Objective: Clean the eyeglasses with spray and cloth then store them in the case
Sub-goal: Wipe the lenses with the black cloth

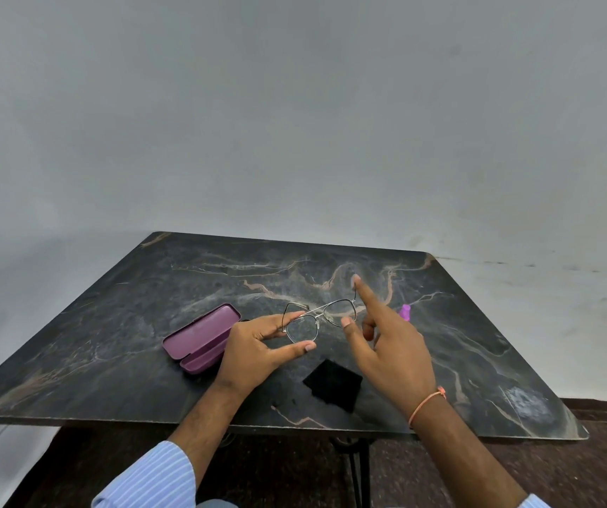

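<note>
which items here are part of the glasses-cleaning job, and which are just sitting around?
Job items:
- glasses, held in the left hand
- case, open
- cloth, flat on the table
- pink sprayer, mostly hidden behind the right hand

Lying about:
- nothing; everything on the table serves the job

Plain indoor room, bare grey wall, dark marble-patterned table, reddish floor

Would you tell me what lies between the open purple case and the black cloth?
In the head view, the left hand holding the wire-framed eyeglasses.
</note>
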{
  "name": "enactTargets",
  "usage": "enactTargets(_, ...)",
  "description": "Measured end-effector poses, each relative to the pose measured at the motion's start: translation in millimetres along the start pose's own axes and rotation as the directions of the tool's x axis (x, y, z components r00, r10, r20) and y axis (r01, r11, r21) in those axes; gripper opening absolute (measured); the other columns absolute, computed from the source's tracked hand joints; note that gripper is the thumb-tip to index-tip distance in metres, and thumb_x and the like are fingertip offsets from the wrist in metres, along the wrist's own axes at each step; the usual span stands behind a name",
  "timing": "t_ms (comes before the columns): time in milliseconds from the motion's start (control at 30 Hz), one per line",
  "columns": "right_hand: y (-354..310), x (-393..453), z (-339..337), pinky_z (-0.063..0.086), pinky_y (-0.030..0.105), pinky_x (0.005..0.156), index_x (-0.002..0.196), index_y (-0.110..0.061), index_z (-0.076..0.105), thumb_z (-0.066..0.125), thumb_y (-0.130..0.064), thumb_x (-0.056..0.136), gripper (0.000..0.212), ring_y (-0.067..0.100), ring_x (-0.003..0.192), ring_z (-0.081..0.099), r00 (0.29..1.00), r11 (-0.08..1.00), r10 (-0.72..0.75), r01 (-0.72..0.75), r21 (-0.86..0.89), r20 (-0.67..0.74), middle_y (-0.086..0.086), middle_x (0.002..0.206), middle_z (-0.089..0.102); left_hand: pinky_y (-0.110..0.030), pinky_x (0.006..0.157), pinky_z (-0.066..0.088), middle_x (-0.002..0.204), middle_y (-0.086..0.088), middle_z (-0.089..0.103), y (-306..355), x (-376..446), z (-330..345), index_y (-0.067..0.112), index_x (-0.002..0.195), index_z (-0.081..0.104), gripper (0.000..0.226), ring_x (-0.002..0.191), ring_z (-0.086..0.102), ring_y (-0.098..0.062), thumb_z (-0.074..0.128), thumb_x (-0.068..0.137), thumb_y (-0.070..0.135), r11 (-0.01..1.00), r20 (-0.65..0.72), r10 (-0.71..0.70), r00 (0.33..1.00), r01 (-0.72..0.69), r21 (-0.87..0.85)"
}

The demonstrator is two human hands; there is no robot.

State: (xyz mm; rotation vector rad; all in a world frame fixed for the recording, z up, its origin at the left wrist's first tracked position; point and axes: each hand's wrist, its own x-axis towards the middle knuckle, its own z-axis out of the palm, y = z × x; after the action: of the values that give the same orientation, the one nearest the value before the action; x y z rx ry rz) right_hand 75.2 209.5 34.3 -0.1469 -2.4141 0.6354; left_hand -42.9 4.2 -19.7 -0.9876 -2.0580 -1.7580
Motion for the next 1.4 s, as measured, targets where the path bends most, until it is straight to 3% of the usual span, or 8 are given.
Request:
enactTargets(100,-7,-5,4,0.058,0.039,0.075,0.162,-0.061,0.015,0.041,-0.067,0.101,0.066,0.004,0.059,0.048,0.997,0.992,-0.053,0.059,-0.110,0.058,-0.012,0.064,0.043,-0.025,0.098,0.062,0.127,0.015,0.080,1,0,0,0.024,0.130,0.079,0.057,0.123,0.074,-0.003,0.097,0.076,0.032,1.000,0.000,0.005,1.000,-0.005,-0.005)
enactTargets(433,-13,-12,16,0.024,0.023,0.048,0.164,-0.057,-0.005,0.016,-0.074,0.103,0.066,0.007,0.064,0.052,0.961,0.930,-0.127,0.201,-0.309,0.245,-0.010,0.068,0.046,-0.028,0.102,0.062,0.126,0.011,0.080,-1,-1,-3,0.020,0.131,0.078,0.058,0.122,0.075,-0.006,0.096,0.077,0.030,1.000,-0.009,0.029,1.000,-0.028,0.009)
enactTargets(633,-14,-12,11,0.035,0.027,0.049,0.163,-0.053,-0.015,0.008,-0.079,0.099,0.073,0.007,0.064,0.055,0.946,0.916,-0.164,0.251,-0.313,0.279,-0.012,0.073,0.050,-0.028,0.102,0.062,0.123,0.012,0.081,0,0,-2,0.021,0.128,0.079,0.057,0.119,0.076,-0.002,0.094,0.076,0.038,0.999,-0.026,0.027,0.999,-0.026,0.035)
enactTargets(867,-28,-22,5,0.032,0.024,0.043,0.164,-0.031,0.038,0.054,-0.053,0.103,0.067,0.006,0.053,0.061,0.910,0.872,-0.403,0.414,-0.260,0.099,-0.014,0.070,0.066,-0.033,0.099,0.065,0.124,0.013,0.080,-2,0,-1,0.024,0.128,0.080,0.060,0.119,0.075,-0.002,0.094,0.075,0.047,0.999,-0.043,-0.034,0.999,0.035,0.037)
enactTargets(1000,-45,-15,1,0.036,0.025,0.043,0.169,-0.038,0.017,0.047,-0.061,0.105,0.075,0.007,0.055,0.061,0.886,0.833,-0.441,0.464,-0.301,0.144,-0.015,0.079,0.069,-0.025,0.099,0.062,0.117,0.032,0.076,6,-2,-2,0.033,0.129,0.075,0.061,0.117,0.075,0.001,0.092,0.072,0.047,0.999,-0.022,-0.028,0.999,0.029,0.016)
enactTargets(1167,-42,-2,-4,0.054,0.033,0.051,0.169,-0.037,0.020,0.050,-0.066,0.101,0.080,0.002,0.047,0.058,0.935,0.817,-0.341,0.346,-0.460,0.097,-0.018,0.064,0.060,-0.031,0.103,0.062,0.125,0.010,0.081,2,-2,-2,0.019,0.130,0.079,0.065,0.120,0.075,-0.002,0.090,0.075,0.054,0.999,-0.029,-0.048,0.998,0.048,-0.011)
enactTargets(1300,-22,1,3,0.052,0.037,0.049,0.168,-0.044,-0.008,0.034,-0.053,0.104,0.077,0.009,0.054,0.059,0.941,0.870,-0.289,0.335,-0.362,0.177,-0.014,0.063,0.045,-0.026,0.100,0.062,0.123,0.009,0.081,-1,1,-1,0.016,0.128,0.080,0.062,0.119,0.076,-0.004,0.096,0.074,0.040,0.997,-0.050,-0.067,0.997,0.064,-0.052)
enactTargets(1400,-15,6,12,0.047,0.032,0.044,0.169,-0.040,0.009,0.046,-0.053,0.100,0.079,0.014,0.052,0.063,0.940,0.819,-0.305,0.341,-0.461,0.155,-0.010,0.069,0.065,-0.024,0.097,0.062,0.118,0.009,0.083,-4,2,0,0.015,0.125,0.081,0.059,0.115,0.078,-0.007,0.097,0.071,0.033,0.985,-0.042,-0.131,0.990,0.126,-0.115)
